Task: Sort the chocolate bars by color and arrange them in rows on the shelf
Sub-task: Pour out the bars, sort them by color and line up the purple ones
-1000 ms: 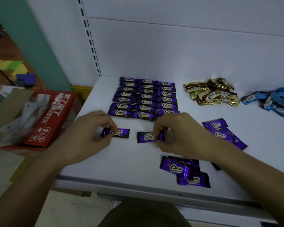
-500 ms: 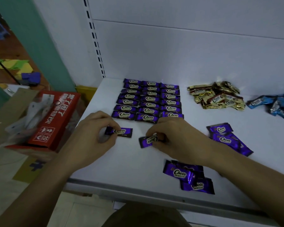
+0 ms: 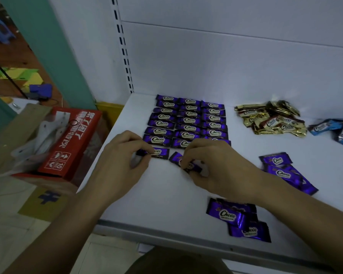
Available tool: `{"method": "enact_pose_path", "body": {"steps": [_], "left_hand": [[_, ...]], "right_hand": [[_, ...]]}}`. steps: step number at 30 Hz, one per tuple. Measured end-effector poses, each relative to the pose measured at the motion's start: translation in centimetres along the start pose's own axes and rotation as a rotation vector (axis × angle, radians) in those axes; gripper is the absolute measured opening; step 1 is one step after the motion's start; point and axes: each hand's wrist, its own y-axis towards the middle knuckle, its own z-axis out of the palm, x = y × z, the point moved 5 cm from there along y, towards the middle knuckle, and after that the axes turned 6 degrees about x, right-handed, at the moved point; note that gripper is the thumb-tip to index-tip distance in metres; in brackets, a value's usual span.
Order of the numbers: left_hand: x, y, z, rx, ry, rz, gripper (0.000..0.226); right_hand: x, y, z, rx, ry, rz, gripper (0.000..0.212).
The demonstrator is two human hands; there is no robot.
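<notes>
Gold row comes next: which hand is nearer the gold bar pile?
Right. The right hand, pinching a tilted purple bar, is front-left of the gold bar pile; the left hand, pinching a flat purple bar, is farther left.

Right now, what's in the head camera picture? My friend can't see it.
On a white shelf, the left hand pinches a flat purple bar and the right hand a tilted purple bar, just in front of neat purple rows. Loose purple bars lie nearer, with a gold pile and a blue pile at the right.
</notes>
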Motion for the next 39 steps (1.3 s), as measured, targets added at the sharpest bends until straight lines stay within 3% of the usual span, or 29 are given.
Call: {"method": "enact_pose_path", "body": {"steps": [15,39], "left_hand": [[0.2,0.3,0.0,-0.014,-0.036,-0.014,0.018],[-0.3,0.1,-0.4,-0.051,-0.006,-0.005,0.015]], "right_hand": [[-1.3,0.0,0.3,-0.249,-0.042,0.180,0.010],[-1.6,-1.1,-2.2,-0.266,-0.031,0.209,0.020]]}}
